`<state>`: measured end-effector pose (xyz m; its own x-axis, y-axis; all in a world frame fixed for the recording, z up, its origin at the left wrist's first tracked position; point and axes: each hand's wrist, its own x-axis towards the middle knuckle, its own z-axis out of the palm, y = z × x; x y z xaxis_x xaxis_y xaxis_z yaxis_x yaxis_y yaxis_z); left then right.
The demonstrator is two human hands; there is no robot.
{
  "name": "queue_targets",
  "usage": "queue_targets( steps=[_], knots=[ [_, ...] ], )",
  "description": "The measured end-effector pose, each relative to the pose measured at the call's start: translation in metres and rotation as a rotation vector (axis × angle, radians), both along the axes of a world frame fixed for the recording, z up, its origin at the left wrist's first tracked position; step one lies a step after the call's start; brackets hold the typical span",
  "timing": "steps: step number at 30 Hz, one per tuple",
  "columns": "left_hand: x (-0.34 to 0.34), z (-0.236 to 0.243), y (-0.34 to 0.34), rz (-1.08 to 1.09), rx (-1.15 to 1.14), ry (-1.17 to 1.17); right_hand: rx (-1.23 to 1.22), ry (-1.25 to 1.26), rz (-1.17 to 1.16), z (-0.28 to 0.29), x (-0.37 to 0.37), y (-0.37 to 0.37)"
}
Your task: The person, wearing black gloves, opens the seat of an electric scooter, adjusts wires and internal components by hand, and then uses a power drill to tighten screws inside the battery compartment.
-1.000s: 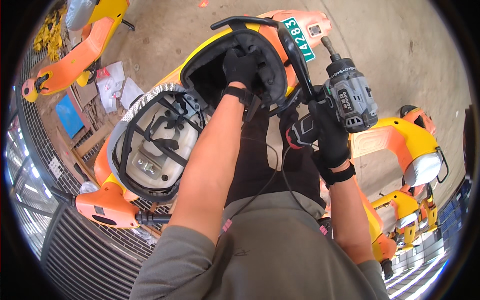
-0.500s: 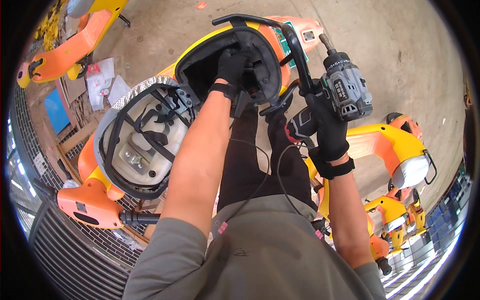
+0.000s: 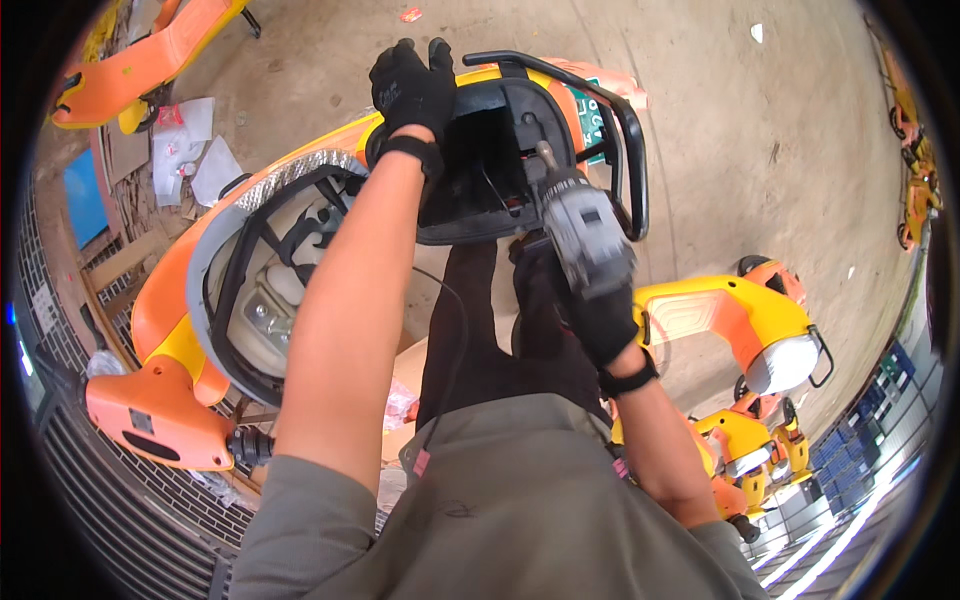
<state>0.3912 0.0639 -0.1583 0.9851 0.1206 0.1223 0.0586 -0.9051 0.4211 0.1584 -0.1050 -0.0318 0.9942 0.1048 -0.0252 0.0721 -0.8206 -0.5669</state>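
Observation:
My left hand (image 3: 412, 92), in a black glove, is raised at the far left edge of the scooter's storage compartment (image 3: 462, 236). Its fingers are spread and nothing shows in them. A grey and black cordless drill (image 3: 588, 238) is gripped in my gloved right hand (image 3: 598, 318). The drill's tip points away from me, over the right side of the compartment. Inside this dark, open bin a thin wire is visible near the right wall. The scooter's seat (image 3: 205, 285) is tipped open to the left, showing its pale underside and black straps.
A black grab rail (image 3: 628, 150) curves around the scooter's rear. More orange and yellow scooters (image 3: 735, 310) stand at the right, and one scooter (image 3: 130, 75) is at the far left. Papers (image 3: 185, 140) and a blue sheet (image 3: 87, 200) lie on the left.
My left hand has come out of the compartment and moved to its far left edge, fingers spreading. My right hand has brought the drill left, over the compartment's right side.

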Motion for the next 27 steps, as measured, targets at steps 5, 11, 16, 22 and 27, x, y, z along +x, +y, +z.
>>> queue_targets(
  steps=[5, 11, 16, 22, 27],
  knots=[
    [0.021, -0.029, 0.004, -0.003, 0.022, 0.670, 0.272, 0.224, -0.304, -0.064, 0.030, 0.009],
    [0.019, -0.013, -0.004, 0.043, -0.058, 0.766, 0.216, 0.314, -0.291, -0.082, 0.036, -0.002],
    [0.020, -0.018, -0.003, 0.030, 0.040, 0.769, 0.131, 0.300, -0.297, -0.082, 0.041, 0.005],
    [0.019, -0.022, -0.007, -0.023, 0.057, 0.773, 0.102, 0.338, -0.312, -0.077, 0.048, 0.004],
    [0.022, -0.015, -0.006, 0.028, 0.055, 0.819, -0.043, 0.400, -0.157, -0.074, 0.055, -0.002]
  ],
)
